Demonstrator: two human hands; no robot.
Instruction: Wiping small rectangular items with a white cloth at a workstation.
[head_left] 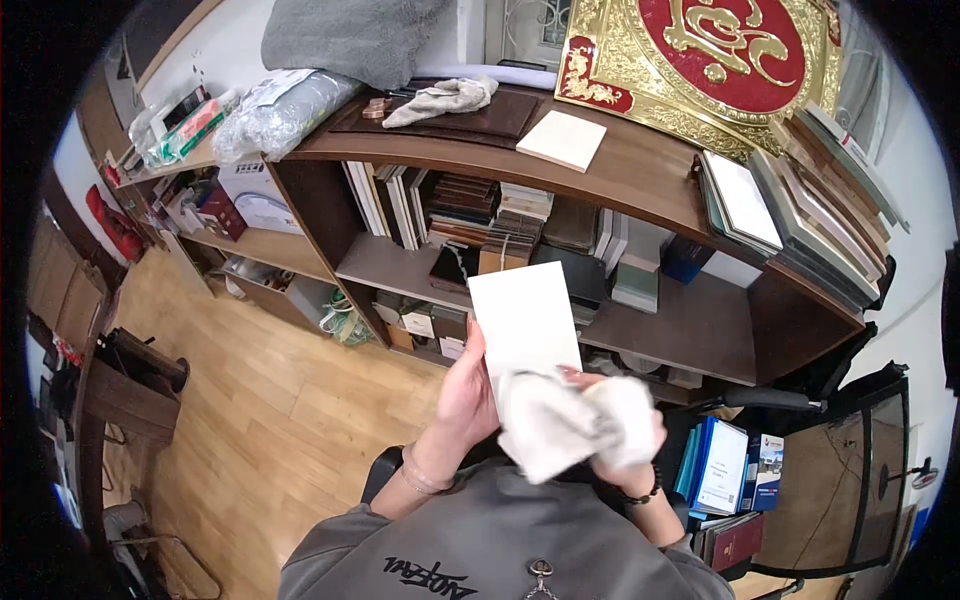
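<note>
In my left hand (pixel 468 395) is a flat white rectangular panel (pixel 525 315), gripped along its left edge and tilted up in front of my body. My right hand (pixel 625 450) is closed around a crumpled white cloth (pixel 555 425), smeared by motion, which overlaps the panel's lower part. Most of the right fingers are hidden by the cloth. On the shelf top beyond lie a similar cream panel (pixel 562 139) and a greyish crumpled cloth (pixel 440 101) on a dark brown board (pixel 510 113).
A brown shelf unit (pixel 650 195) holding books and sample boards stands just ahead. On its top are a gold and red ornate plaque (pixel 700 60), a row of leaning panels (pixel 825 210) and a plastic-wrapped bundle (pixel 290 110). Blue folders (pixel 715 465) sit at my right, wooden floor (pixel 270 380) at left.
</note>
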